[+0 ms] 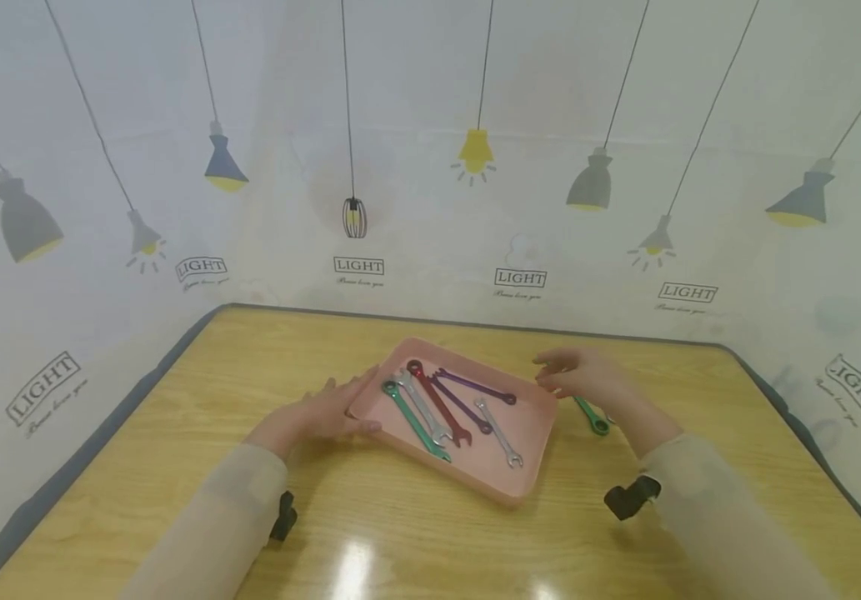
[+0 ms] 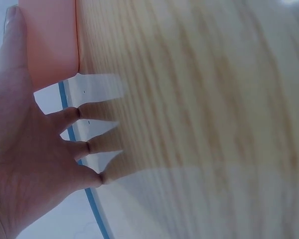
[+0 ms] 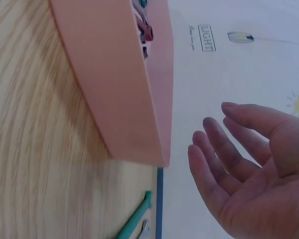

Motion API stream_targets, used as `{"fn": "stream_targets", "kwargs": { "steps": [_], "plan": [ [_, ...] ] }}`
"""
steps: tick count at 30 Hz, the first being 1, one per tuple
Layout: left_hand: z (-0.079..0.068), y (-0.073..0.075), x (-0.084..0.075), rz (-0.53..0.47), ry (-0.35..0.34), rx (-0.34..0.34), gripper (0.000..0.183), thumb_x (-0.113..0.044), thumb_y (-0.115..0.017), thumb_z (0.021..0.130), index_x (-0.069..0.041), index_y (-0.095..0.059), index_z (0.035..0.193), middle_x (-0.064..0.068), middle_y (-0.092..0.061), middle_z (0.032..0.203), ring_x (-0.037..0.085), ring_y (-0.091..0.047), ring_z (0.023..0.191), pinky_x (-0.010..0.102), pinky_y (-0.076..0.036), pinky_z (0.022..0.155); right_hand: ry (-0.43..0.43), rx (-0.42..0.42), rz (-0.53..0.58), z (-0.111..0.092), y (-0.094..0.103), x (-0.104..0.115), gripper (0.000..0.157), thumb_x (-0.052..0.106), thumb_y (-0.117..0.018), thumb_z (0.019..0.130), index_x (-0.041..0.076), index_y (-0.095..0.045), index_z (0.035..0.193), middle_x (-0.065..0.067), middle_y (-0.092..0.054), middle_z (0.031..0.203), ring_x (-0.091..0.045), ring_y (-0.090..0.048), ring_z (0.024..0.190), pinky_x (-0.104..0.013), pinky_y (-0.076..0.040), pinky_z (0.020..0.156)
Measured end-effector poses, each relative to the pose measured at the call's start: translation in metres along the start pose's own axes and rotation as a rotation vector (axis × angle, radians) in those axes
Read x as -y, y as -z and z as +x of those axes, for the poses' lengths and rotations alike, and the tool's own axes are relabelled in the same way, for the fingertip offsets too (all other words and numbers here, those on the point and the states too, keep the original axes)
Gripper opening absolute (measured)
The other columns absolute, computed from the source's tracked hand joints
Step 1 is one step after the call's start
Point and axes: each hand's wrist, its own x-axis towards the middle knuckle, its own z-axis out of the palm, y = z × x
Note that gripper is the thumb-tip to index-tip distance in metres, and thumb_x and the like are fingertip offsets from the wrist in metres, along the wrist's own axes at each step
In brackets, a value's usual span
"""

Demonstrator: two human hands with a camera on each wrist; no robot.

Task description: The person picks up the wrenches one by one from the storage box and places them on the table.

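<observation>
A pink tray lies on the table at a slant. In it are a green wrench, a silver wrench, a red wrench, two purple wrenches and a smaller silver wrench. My left hand is at the tray's left corner, its thumb along the side and the other fingers spread on the table. Near the far right corner hovers my right hand, fingers loosely bent and holding nothing; the right wrist view shows it apart from the tray.
Another green wrench lies on the table right of the tray, partly hidden by my right hand. Beside it is a silver tool, mostly out of view. A cloth printed with lamps rises behind the wooden table.
</observation>
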Motion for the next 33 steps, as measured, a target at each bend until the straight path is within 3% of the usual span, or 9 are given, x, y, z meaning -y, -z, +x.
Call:
{"fn": "stream_targets", "kwargs": {
  "steps": [8, 16, 24, 33],
  "plan": [
    [0.001, -0.001, 0.001, -0.001, 0.0, -0.006, 0.092, -0.061, -0.058, 0.089, -0.033, -0.003, 0.158, 0.012, -0.013, 0.161, 0.051, 0.0, 0.142, 0.071, 0.001, 0.108, -0.026, 0.038, -0.003, 0.015, -0.023, 0.021, 0.042, 0.011, -0.068, 0.089, 0.002, -0.06, 0.129, -0.017, -0.066, 0.116, -0.03, -0.067, 0.097, -0.042, -0.056, 0.084],
    [0.002, -0.002, 0.002, -0.013, -0.002, -0.007, 0.09, -0.061, -0.059, 0.088, -0.035, -0.007, 0.157, 0.008, -0.012, 0.162, 0.051, 0.001, 0.142, 0.071, 0.002, 0.107, -0.065, 0.04, -0.071, 0.031, -0.045, 0.026, 0.034, 0.014, -0.07, 0.089, 0.011, -0.067, 0.122, -0.011, -0.068, 0.114, -0.023, -0.068, 0.092, -0.037, -0.057, 0.08],
    [0.002, -0.002, 0.001, -0.009, -0.003, -0.011, 0.09, -0.062, -0.059, 0.088, -0.036, -0.008, 0.157, 0.01, -0.013, 0.162, 0.051, 0.0, 0.142, 0.072, 0.002, 0.107, -0.076, 0.097, -0.054, 0.037, -0.059, 0.036, 0.032, 0.024, -0.07, 0.09, 0.015, -0.068, 0.121, -0.004, -0.066, 0.115, -0.02, -0.065, 0.093, -0.041, -0.055, 0.085],
    [0.003, -0.003, 0.004, -0.015, -0.008, -0.01, 0.09, -0.062, -0.059, 0.088, -0.038, -0.007, 0.157, 0.01, -0.012, 0.162, 0.051, 0.001, 0.142, 0.072, 0.002, 0.107, -0.077, 0.122, -0.027, 0.048, -0.07, 0.049, 0.032, 0.022, -0.074, 0.087, 0.016, -0.07, 0.119, 0.001, -0.068, 0.11, -0.019, -0.065, 0.096, -0.039, -0.054, 0.089]
  ]
}}
